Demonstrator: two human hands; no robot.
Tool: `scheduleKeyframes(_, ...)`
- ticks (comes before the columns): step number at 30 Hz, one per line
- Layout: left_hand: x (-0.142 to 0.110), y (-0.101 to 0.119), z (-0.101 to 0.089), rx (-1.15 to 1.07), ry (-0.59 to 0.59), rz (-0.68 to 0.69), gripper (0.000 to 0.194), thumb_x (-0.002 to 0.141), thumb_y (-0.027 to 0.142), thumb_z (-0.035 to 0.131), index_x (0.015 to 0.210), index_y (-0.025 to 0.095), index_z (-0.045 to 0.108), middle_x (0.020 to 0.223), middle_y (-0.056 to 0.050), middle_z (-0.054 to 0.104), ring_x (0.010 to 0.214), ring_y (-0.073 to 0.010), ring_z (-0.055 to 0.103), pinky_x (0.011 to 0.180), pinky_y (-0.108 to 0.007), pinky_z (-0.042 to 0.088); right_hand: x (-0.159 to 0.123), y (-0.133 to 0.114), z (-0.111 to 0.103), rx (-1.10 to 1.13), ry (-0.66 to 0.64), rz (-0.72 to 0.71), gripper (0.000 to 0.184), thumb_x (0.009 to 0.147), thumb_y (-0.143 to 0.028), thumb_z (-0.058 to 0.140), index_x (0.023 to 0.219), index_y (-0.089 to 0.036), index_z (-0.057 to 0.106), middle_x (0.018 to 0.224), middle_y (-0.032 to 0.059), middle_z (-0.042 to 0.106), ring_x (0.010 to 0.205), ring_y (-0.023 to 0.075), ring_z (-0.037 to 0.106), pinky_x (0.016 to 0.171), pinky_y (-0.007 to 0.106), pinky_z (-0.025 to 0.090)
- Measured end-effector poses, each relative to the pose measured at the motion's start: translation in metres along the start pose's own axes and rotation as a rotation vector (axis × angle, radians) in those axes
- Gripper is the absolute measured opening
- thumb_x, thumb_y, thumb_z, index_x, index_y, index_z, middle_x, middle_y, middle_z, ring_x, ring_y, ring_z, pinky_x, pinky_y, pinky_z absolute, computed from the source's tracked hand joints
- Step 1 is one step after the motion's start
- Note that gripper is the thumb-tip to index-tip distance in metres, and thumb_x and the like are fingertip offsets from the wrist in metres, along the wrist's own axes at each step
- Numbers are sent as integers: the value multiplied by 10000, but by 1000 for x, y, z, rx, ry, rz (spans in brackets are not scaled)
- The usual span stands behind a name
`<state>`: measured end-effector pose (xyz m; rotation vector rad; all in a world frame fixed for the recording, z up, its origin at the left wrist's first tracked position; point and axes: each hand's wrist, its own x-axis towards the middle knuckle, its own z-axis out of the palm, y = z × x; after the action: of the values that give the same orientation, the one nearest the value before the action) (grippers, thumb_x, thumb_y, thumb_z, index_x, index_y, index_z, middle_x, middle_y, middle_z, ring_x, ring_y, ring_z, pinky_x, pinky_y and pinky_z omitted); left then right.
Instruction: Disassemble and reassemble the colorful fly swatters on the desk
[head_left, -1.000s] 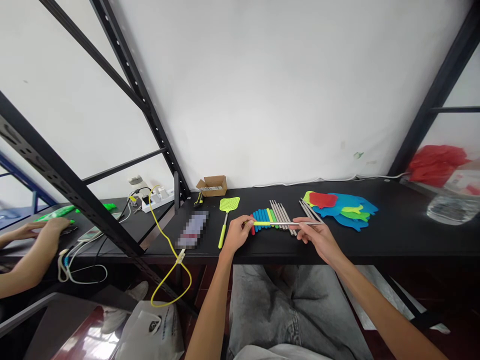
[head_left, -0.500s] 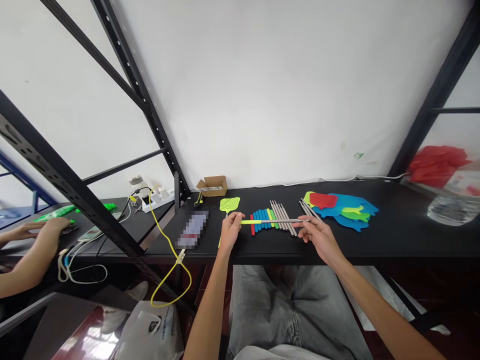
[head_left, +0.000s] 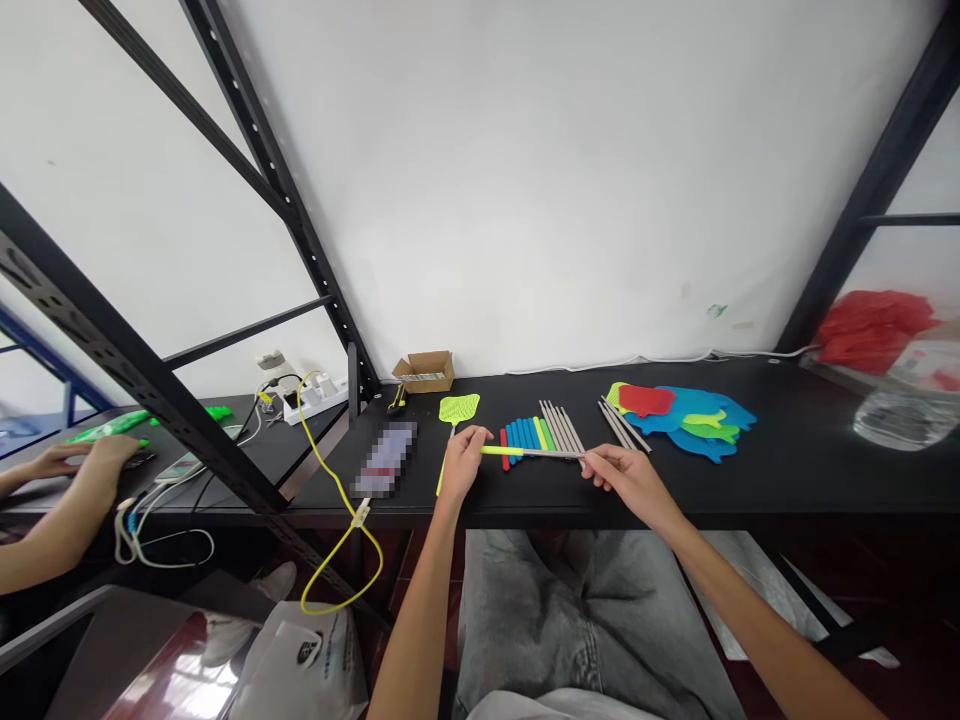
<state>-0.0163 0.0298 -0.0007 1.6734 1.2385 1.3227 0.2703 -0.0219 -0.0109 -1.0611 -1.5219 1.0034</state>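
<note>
My left hand [head_left: 463, 458] is closed round a yellow handle [head_left: 502, 451]. A thin metal rod [head_left: 551, 454] runs in line with it to the right. The fingertips of my right hand [head_left: 622, 475] pinch the rod's far end, so both hands share the same piece. Behind it lies a row of coloured handles [head_left: 532, 434], red, blue, yellow and green. Several metal rods [head_left: 562, 425] lie alongside them, and a few more rods [head_left: 624, 424] rest further right. Beside my left hand is a yellow fly swatter [head_left: 459, 408] with a mesh head.
Flat blue, red and yellow-green swatter heads [head_left: 667, 405] are piled to the right. A pixelated phone-like object [head_left: 386, 460], a yellow cable [head_left: 330, 470] and an open cardboard box [head_left: 426, 372] are at left. Another person's hands [head_left: 90, 462] work beyond the black rack post [head_left: 135, 360].
My right hand has moved left and slightly down, closer to my left hand. Less of the rod shows between them, and it now slopes slightly down to the right.
</note>
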Motion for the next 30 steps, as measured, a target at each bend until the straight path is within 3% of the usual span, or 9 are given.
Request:
scheduleKeyframes(6, -4, 12, 0, -32, -62, -9, 369, 890, 497, 516, 780, 166, 634, 504, 75, 301, 446, -75, 272, 448, -219, 194, -4, -7, 4, -124, -43, -41, 387, 914, -523, 541, 821, -191, 716, 684, 47, 668, 666, 191, 606, 612, 289, 447)
scheduleKeyframes(15, -7, 17, 0, -84, -138, -24, 377, 814, 523, 633, 754, 151, 650, 517, 66, 333, 473, -68, 266, 462, -221, 176, -4, -7, 3, -131, -30, -49, 449, 912, -565, 517, 752, -193, 713, 633, 54, 645, 626, 196, 588, 572, 294, 433)
scheduleKeyframes(23, -3, 6, -1, -147, -80, -47, 411, 846, 582, 555, 818, 174, 590, 516, 102, 205, 432, -57, 174, 434, -208, 161, -2, -4, 8, -32, 10, -16, 361, 845, -513, 639, 1009, -199, 711, 861, 80, 724, 726, 212, 651, 634, 312, 515)
scheduleKeyframes(30, -5, 13, 0, -67, -99, -25, 409, 875, 555, 522, 817, 163, 624, 502, 84, 268, 442, -72, 234, 435, -217, 193, 0, 0, 6, 3, 67, 27, 321, 810, -480, 682, 950, -192, 689, 911, 106, 743, 688, 210, 650, 572, 309, 508)
